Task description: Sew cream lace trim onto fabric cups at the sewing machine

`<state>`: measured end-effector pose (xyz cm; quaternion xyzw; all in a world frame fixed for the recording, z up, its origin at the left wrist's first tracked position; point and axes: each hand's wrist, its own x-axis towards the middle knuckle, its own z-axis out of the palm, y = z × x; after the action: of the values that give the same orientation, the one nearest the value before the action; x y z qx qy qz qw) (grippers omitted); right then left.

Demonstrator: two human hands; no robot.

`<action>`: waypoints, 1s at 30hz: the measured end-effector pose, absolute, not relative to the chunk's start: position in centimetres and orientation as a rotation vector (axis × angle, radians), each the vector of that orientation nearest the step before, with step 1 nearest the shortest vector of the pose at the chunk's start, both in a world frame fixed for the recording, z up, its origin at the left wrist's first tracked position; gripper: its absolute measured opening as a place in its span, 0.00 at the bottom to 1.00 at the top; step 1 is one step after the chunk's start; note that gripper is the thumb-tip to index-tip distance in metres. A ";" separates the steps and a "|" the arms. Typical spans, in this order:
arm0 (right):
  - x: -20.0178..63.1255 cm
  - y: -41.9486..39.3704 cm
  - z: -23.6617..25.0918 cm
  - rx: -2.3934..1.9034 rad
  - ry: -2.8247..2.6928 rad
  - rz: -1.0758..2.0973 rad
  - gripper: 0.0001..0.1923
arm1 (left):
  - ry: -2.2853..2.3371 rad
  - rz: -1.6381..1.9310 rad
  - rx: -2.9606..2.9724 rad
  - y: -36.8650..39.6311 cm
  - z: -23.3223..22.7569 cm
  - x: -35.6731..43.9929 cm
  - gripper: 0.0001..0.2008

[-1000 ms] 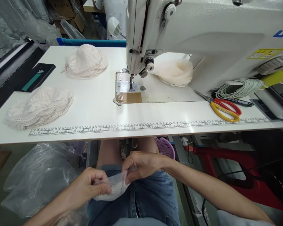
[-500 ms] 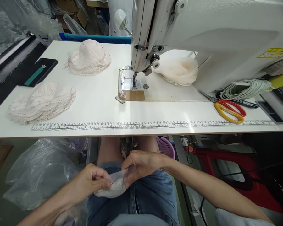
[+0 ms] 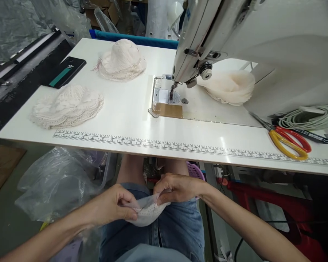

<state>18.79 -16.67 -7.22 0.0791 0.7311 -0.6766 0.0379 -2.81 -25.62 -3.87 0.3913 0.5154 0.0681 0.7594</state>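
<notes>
Over my lap I hold a small white fabric cup (image 3: 146, 215), partly sheer, with a row of dotted eyelets across it. My left hand (image 3: 120, 206) pinches its left end between thumb and fingers. At the upper right edge my right hand (image 3: 171, 189) grips it the same way, fingers curled over the cloth. The cup's edges under my fingers are hidden. On the table above, one stack of pale lace cups (image 3: 67, 105) lies at the left and another stack of pale cups (image 3: 122, 60) further back.
A sewing machine (image 3: 207, 40) stands on the white table (image 3: 125, 109), cream fabric pieces (image 3: 229, 87) beneath its arm. Scissors (image 3: 288, 142) and a cord coil (image 3: 308, 117) lie right, a black phone-like slab (image 3: 67, 72) left. A ruler strip (image 3: 164, 145) follows the front edge. Plastic bags (image 3: 60, 185) hang below left.
My view has turned, so the table appears tilted. Both hands have shifted slightly right in the picture and sit a little further apart, with more of the fabric cup stretched between them.
</notes>
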 end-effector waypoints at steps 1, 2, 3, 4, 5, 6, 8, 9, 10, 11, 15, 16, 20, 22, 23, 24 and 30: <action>18.7 -16.7 -7.2 0.248 2.225 -2.080 0.10 | 1.132 0.151 0.850 -25.6 -3.9 -2.7 0.11; 18.6 -16.9 -7.2 0.257 2.212 -2.084 0.11 | 1.143 0.154 0.851 -25.6 -4.0 -2.7 0.10; 18.5 -17.0 -7.1 0.270 2.209 -2.085 0.12 | 1.155 0.156 0.854 -25.6 -4.0 -2.6 0.10; 18.3 -17.2 -7.2 0.288 2.217 -2.087 0.13 | 1.169 0.158 0.857 -25.6 -4.1 -2.6 0.10; 18.1 -17.4 -7.3 0.307 2.233 -2.089 0.15 | 1.185 0.157 0.856 -25.6 -4.2 -2.6 0.10; 17.9 -17.5 -7.4 0.322 2.249 -2.095 0.15 | 1.198 0.155 0.855 -25.6 -4.2 -2.6 0.10; 17.7 -17.7 -7.7 0.340 2.250 -2.131 0.16 | 1.212 0.146 0.850 -25.6 -4.2 -2.8 0.10; 17.7 -17.8 -7.8 0.338 2.228 -2.154 0.16 | 1.209 0.139 0.849 -25.6 -4.2 -2.9 0.11; 17.7 -17.8 -8.0 0.328 2.194 -2.179 0.17 | 1.199 0.130 0.854 -25.6 -4.2 -3.0 0.11; 17.7 -17.7 -8.0 0.312 2.151 -2.202 0.17 | 1.180 0.120 0.861 -25.6 -4.1 -3.1 0.11; 17.7 -17.6 -8.0 0.292 2.046 -2.226 0.14 | 1.063 0.136 0.872 -25.4 -4.2 -2.7 0.10; 17.7 -17.6 -8.0 0.303 2.042 -2.213 0.14 | 1.054 0.147 0.875 -25.4 -4.4 -2.5 0.10; 18.2 -17.4 -8.0 0.354 2.025 -2.203 0.12 | 1.108 0.142 0.878 -25.3 -5.0 -1.8 0.08; 18.7 -17.2 -8.0 0.353 1.984 -2.243 0.12 | 1.101 0.126 0.873 -25.3 -5.1 -1.8 0.08; 19.0 -17.1 -8.1 0.351 1.953 -2.270 0.11 | 1.092 0.124 0.873 -25.3 -5.1 -1.8 0.08; 19.3 -17.1 -8.1 0.355 1.919 -2.295 0.11 | 1.084 0.125 0.870 -25.2 -5.1 -1.9 0.08; 20.1 -17.0 -8.0 0.450 1.758 -2.371 0.12 | 1.134 0.104 0.824 -25.4 -4.9 -1.9 0.07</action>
<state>20.08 -16.97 -7.98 0.1501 0.5871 -0.7916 0.0780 -1.92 -25.42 -4.91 0.3788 0.5215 0.0477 0.7631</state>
